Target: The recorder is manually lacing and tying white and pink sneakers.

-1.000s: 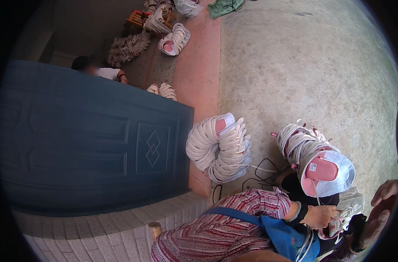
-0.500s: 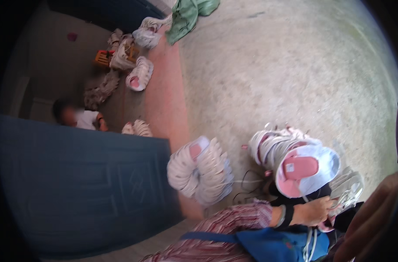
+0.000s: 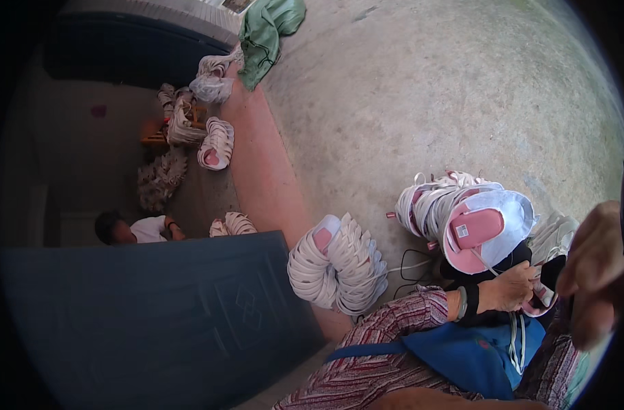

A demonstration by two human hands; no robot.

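Note:
My left hand (image 3: pixel 510 288), a bangle and a black band at its wrist, is closed on the edge of a white and pink shoe upper (image 3: pixel 546 301). Close to the camera at the right rim, my right hand (image 3: pixel 592 263) is blurred, its fingers curled together; what they hold, if anything, cannot be made out. Just beyond my left hand stands a row of nested white shoe uppers (image 3: pixel 507 215), the front one showing a pink tongue. A blue cloth (image 3: pixel 462 352) with white laces (image 3: pixel 517 342) on it lies over my lap.
A curved bundle of white uppers (image 3: pixel 336 263) sits left on the floor, beside a dark blue door (image 3: pixel 154 307). Behind the door a person (image 3: pixel 144 229) is partly visible among more bundles (image 3: pixel 216 143). A green sack (image 3: pixel 260 44) lies far off; a thin cable (image 3: pixel 407 268) runs nearby.
The view has shifted, so the door and bundles appear lower. My right hand has risen at the right rim. My left hand keeps its hold on the shoe upper.

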